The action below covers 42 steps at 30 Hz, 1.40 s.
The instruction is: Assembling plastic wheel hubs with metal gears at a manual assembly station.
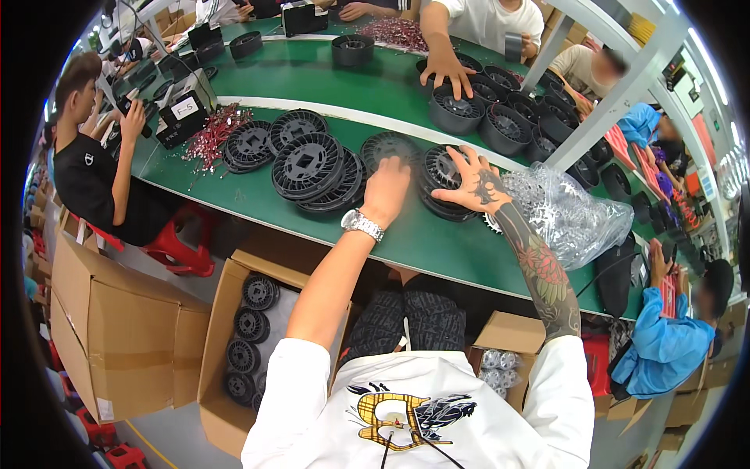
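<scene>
My left hand (389, 187), wearing a metal-band watch (363, 225), is smeared by motion at the near edge of a blurred black slotted disc (388, 147). Its fingers cannot be made out, nor whether they grip that disc. Just to the right, my right hand (473, 186) spreads its fingers over the right side of a small stack of black slotted discs (439, 166), thumb and forefinger apart. On the left of my hands lies a larger pile of such discs (306, 166), with square openings in their middles. A clear plastic bag of silvery toothed parts (566, 207) lies beside my right forearm.
Small red wired parts (222, 134) lie heaped at the left. Across the green bench (258, 205), another person's hand (449, 72) touches one of several black drums (457, 116). A slanted white post (605, 86) rises at right. Below stands an open carton (226, 309) of black wheels.
</scene>
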Each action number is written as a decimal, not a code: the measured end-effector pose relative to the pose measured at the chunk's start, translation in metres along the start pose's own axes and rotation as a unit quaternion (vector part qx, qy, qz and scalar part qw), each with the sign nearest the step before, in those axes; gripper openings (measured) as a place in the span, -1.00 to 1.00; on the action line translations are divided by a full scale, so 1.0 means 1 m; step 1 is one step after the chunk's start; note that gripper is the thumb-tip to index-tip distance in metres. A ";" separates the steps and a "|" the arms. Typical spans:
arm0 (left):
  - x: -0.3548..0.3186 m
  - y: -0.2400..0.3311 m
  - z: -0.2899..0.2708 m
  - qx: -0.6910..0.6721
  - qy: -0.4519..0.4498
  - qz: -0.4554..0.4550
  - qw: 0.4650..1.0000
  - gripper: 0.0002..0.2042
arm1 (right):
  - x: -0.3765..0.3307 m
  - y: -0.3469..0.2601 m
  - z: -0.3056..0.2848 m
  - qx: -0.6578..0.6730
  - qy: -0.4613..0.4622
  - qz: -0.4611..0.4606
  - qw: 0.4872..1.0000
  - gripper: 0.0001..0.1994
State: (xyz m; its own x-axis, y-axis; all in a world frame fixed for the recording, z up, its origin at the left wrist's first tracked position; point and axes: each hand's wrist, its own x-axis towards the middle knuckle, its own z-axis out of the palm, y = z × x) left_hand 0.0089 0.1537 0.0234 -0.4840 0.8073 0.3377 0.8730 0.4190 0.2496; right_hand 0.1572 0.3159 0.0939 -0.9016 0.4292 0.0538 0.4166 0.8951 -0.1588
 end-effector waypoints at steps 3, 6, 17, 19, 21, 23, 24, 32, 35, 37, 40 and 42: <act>0.008 -0.001 0.004 0.020 0.015 0.011 1.000 -0.65 | -0.001 -0.001 -0.004 0.001 -0.018 0.005 1.000 0.08; 0.015 0.003 0.002 0.040 0.005 0.012 0.999 -0.67 | -0.004 0.004 -0.004 0.005 -0.025 0.009 1.000 0.07; 0.042 -0.008 0.026 0.034 0.000 0.017 0.999 -0.70 | -0.004 0.010 0.000 -0.007 -0.043 -0.017 0.999 0.13; 0.044 -0.008 0.023 0.010 0.014 0.006 1.000 -0.71 | 0.000 0.012 0.000 0.025 -0.048 -0.015 0.998 0.13; 0.042 -0.007 0.020 0.029 0.028 0.007 0.999 -0.70 | 0.005 0.016 -0.001 0.047 -0.043 -0.021 0.998 0.13; 0.033 -0.001 0.015 0.048 0.036 0.009 0.998 -0.68 | 0.006 0.020 -0.004 0.086 -0.018 -0.031 0.996 0.00; 0.025 0.002 0.014 -0.043 0.104 -0.009 0.994 -0.67 | 0.013 0.030 0.003 0.126 0.023 -0.017 0.992 -0.05; -0.019 0.064 -0.009 -0.713 0.000 -0.292 0.637 -0.18 | 0.060 0.063 -0.016 0.082 -0.187 0.104 0.974 -0.06; -0.012 0.079 -0.004 -0.723 0.013 -0.308 0.618 -0.14 | 0.057 0.064 -0.013 0.085 -0.194 0.092 0.973 -0.09; -0.009 0.083 -0.001 -0.754 0.018 -0.300 0.584 -0.13 | 0.051 0.066 -0.012 0.097 -0.187 0.091 0.973 -0.09; -0.009 0.086 0.008 -0.750 0.063 -0.316 0.577 -0.27 | 0.039 0.047 -0.028 0.086 -0.230 0.082 0.966 -0.28; -0.015 0.067 0.020 -0.736 0.100 -0.281 0.608 -0.48 | 0.047 0.044 -0.008 0.117 -0.250 0.069 0.959 -0.33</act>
State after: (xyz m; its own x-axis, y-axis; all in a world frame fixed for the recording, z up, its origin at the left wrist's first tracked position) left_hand 0.0758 0.1784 0.0171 -0.8076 0.5794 -0.1097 -0.3612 -0.3389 0.8687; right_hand 0.1340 0.3765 0.0974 -0.8077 0.3773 -0.4531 0.5507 0.7573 -0.3510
